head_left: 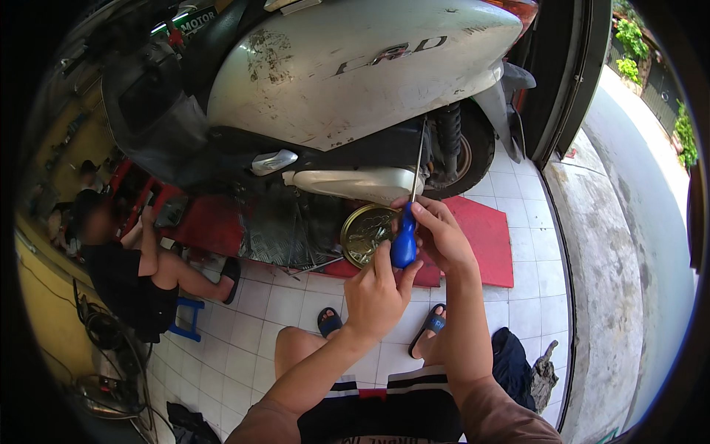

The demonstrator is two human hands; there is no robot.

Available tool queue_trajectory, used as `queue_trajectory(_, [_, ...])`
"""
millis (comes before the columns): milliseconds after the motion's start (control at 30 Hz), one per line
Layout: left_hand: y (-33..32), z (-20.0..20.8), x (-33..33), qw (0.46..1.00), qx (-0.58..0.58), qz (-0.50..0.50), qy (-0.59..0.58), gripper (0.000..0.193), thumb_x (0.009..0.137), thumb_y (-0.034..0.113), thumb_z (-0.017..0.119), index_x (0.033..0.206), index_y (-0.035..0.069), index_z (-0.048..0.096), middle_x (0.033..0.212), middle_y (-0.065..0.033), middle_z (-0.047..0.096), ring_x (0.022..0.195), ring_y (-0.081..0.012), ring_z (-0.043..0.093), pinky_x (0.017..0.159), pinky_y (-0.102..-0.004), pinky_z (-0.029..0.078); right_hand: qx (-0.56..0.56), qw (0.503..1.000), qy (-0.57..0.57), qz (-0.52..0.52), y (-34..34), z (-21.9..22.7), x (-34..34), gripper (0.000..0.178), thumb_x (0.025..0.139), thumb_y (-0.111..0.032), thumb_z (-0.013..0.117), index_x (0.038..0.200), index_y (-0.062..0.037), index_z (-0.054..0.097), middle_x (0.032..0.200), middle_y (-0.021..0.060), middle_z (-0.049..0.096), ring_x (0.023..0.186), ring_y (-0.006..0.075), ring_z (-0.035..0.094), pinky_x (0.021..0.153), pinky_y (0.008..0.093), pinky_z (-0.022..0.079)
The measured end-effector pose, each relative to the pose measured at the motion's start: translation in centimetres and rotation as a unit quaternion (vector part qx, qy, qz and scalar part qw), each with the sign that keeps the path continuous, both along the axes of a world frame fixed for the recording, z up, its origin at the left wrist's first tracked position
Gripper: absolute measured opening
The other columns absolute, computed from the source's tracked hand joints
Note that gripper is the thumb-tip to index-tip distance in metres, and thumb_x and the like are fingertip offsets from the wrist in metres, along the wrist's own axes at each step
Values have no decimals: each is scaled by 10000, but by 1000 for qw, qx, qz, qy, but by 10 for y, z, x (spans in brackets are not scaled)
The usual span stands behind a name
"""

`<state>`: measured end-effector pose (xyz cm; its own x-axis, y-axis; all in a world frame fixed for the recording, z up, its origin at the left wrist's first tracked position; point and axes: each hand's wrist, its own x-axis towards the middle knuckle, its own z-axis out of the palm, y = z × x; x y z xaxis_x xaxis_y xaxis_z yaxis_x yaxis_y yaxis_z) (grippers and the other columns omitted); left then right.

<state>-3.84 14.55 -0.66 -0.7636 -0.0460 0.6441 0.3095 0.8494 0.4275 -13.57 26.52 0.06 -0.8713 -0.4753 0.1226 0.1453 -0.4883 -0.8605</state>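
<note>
Evidently, in the head view, both bare hands are together, clamped on one screwdriver with a bulbous blue handle and a long metal shaft [404,240]. The left hand [377,292] pinches the handle's lower end; the right hand [446,235] grips higher, around where the shaft begins. That shaft points up toward the lower edge of a scuffed silver scooter side panel [362,89], beside a black coil-spring shock absorber [448,137]; whether its tip touches anything, I cannot tell. Just left of the hands, a round gold-rimmed metal tray [343,238] holds small pieces on a flat red metal platform [484,244]. Farther left, a dark-clothed person [122,270] sits on a low blue stool [191,320].
</note>
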Motion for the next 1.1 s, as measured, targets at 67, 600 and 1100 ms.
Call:
queue_trajectory(67, [3,6,-1,998,-43,35,-12,334,900,298,624,1005,-5,530,582,-105,586,515,-279,615,460,-379,463,-158,980,-24,117,4,-13,-3,414,921,-168,604,1249,49,473,988,125,637,600,40,469,491,176,402])
queue_trajectory(600, [41,24,1,767,549,-156,-292,599,1007,549,220,750,64,460,476,21,367,379,-76,322,380,-232,229,-425,884,-20,193,-10,-44,-6,458,888,-197,664,1244,6,459,1062,124,577,924,175,509,739,273,490])
queue_trajectory(1100, [26,33,9,997,48,25,-50,256,944,209,575,948,-36,500,568,-141,575,519,-318,627,469,-393,466,-346,924,-73,144,-11,-29,-1,346,897,-204,662,1125,31,550,990,136,640,606,36,487,539,151,403])
